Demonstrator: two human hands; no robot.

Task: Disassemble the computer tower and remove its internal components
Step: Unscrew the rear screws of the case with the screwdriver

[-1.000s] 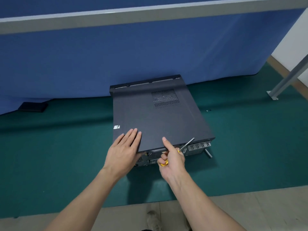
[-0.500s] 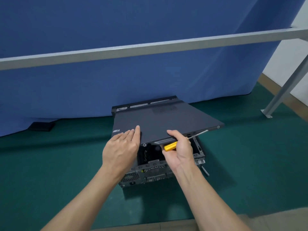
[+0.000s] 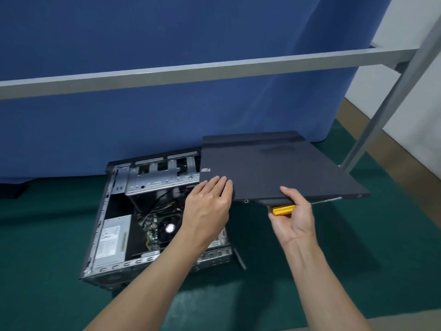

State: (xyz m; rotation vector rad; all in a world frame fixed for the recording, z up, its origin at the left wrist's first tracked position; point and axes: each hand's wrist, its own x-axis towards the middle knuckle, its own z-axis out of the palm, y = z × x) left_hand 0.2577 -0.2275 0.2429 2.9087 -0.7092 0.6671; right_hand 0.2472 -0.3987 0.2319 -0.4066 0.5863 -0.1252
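- Presently: side panel is clear of the computer tower and held level at centre-right of the frame. The tower lies on its side at lower left on the green floor mat, open face up.
- Left hand: fingers straight, resting flat on the panel's near-left corner, steadying it rather than clasping it.
- Right hand: thumb on top of the panel's near edge, fingers curled beneath. The same hand grips a yellow-handled screwdriver, its shaft running rightward under the edge.
- Doing it well, as I judge it: keep the panel flat and carry it right, clear of the chassis, then lay it on the mat away from the work. The right-hand grip is shared with the tool, so the left should take more of the weight. Mind the grey rail overhead.
- Count: one tower, one panel, one screwdriver, two hands.
- Inside, visible: one power supply, one round fan, one metal drive cage. Cables are too tangled to number.
- Panel's near edge shows two screw holes.
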